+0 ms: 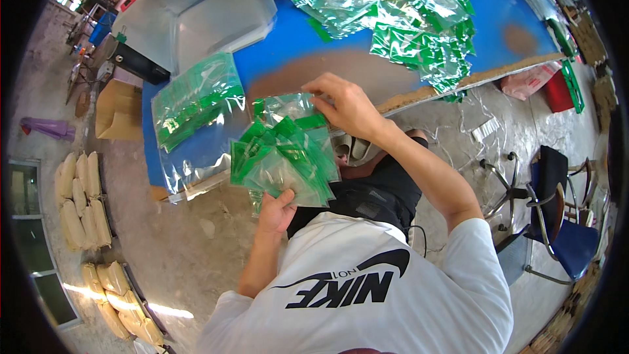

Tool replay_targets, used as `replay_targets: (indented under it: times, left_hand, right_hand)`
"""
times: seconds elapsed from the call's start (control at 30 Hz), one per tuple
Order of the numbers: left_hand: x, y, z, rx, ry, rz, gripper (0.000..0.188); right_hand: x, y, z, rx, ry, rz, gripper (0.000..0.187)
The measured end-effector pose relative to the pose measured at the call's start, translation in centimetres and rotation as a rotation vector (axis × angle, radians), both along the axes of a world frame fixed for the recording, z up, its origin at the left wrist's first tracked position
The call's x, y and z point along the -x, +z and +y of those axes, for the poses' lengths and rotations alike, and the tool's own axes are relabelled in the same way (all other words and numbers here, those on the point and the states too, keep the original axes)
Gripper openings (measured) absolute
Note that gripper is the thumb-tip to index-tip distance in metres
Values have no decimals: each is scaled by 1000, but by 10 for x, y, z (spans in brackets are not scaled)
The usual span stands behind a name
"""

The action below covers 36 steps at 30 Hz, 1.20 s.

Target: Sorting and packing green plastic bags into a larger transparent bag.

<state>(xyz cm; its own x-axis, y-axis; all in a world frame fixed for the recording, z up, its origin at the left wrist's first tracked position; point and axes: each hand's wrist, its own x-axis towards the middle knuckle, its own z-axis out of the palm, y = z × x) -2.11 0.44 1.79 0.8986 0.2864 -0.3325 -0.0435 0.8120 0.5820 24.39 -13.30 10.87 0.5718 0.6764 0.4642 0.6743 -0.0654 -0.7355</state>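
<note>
My left hand [276, 212] is closed on the lower end of a fanned bunch of flat plastic bags [288, 164], clear with green bands, its thumb lying on top. My right hand [348, 103] reaches over the table's front edge, thumb and forefinger pinching the corner of another green-and-clear plastic bag [282, 106] just beyond the bunch. Part of that bag is hidden behind the fanned ones. To the left, a neat stack of similar bags [200, 98] lies on the blue table [262, 59].
A big loose heap of green-and-clear bags [406, 6] covers the table's far side. At the far left stand a translucent plastic bin [223, 19], a black cylinder [141, 65] and a cardboard box [119, 111]. Tan sacks [82, 203] lie left; a blue chair [570, 242] stands right.
</note>
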Motion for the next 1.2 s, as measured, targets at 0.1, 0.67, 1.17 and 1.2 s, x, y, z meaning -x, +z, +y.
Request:
replay_targets:
  times: [0.1, 0.67, 1.17, 1.2]
  left_hand:
    - [12, 9, 10, -58, -29, -40, 65]
    - [-37, 51, -20, -2, 121, 55, 56]
    - [-144, 107, 29, -1251, -106, -305, 81]
    - [-149, 85, 38, -1121, -149, -241, 102]
  right_hand:
    - [4, -11, 8, 58, 163, -281, 40]
    - [109, 37, -35, 165, 24, -345, 55]
    - [-15, 0, -31, 50, 71, 188, 93]
    - [-17, -13, -25, 62, 51, 137, 92]
